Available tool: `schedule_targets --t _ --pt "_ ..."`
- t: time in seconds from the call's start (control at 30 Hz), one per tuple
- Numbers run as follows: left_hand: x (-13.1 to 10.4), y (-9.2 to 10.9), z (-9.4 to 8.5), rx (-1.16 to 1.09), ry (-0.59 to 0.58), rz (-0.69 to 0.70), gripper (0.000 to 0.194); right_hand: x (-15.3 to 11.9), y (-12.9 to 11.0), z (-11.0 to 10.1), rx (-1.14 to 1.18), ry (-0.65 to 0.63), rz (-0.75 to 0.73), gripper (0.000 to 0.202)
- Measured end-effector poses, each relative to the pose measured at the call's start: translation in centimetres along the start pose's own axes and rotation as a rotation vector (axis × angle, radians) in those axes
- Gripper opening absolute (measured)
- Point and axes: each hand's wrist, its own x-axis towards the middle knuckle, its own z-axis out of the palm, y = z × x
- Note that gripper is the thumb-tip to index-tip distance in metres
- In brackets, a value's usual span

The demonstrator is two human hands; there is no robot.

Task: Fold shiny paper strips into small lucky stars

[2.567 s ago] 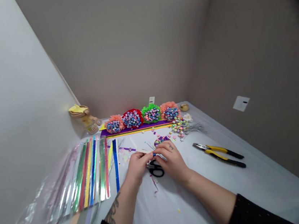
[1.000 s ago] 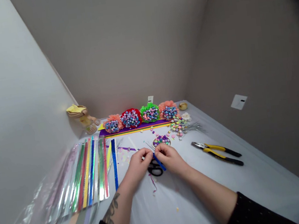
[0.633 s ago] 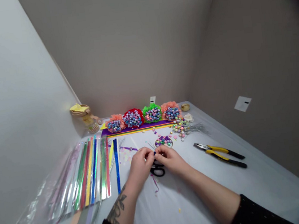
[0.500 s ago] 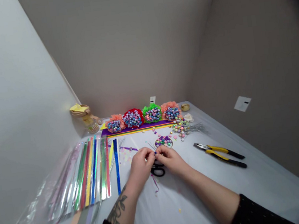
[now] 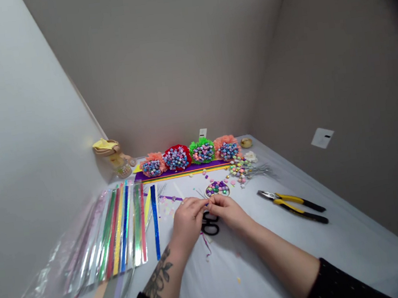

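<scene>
My left hand (image 5: 189,218) and my right hand (image 5: 229,213) meet at the middle of the table, fingertips pinched together around a tiny blue-purple piece (image 5: 206,205), mostly hidden by the fingers. Black scissor handles (image 5: 210,226) lie on the table just below the fingertips. Right behind my hands sits a round dish of colourful folded paper stars (image 5: 217,188). A curled purple strip scrap (image 5: 207,245) rests nearer to me. One blue glitter strip (image 5: 155,222) lies left of my left hand.
Plastic sleeves of coloured strips (image 5: 118,231) cover the left side. Yellow-black pliers (image 5: 295,205) lie at the right. Behind are star-filled paper flowers (image 5: 177,158), a pile of loose stars (image 5: 240,168), silvery wires (image 5: 262,170) and a wrapped jar (image 5: 121,166).
The fingers of my left hand have straightened and flattened towards my right fingertips, covering more of the small piece. More of the scissor handles shows. My right hand has barely moved.
</scene>
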Motion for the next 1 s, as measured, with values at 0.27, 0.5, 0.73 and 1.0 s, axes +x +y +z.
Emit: schedule_targets --t 0.27,0.5,0.73,1.0 --pt "-0.2 -0.3 0.3 0.138 0.052 0.122 0.022 0.1 0.3 -0.1 -0.066 0.042 0.043 0.03" --pt "0.6 0.2 0.0 -0.208 0.0 -0.239 0.02 0.0 0.2 -0.2 -0.143 0.031 -0.023 0.024" --pt "1.1 0.2 -0.2 -0.374 -0.064 -0.542 0.018 -0.1 -0.3 -0.3 -0.293 0.063 -0.093 0.016" --pt "1.1 0.6 -0.2 -0.382 -0.107 -0.519 0.013 -0.4 -0.7 -0.4 -0.633 0.168 -0.3 0.007"
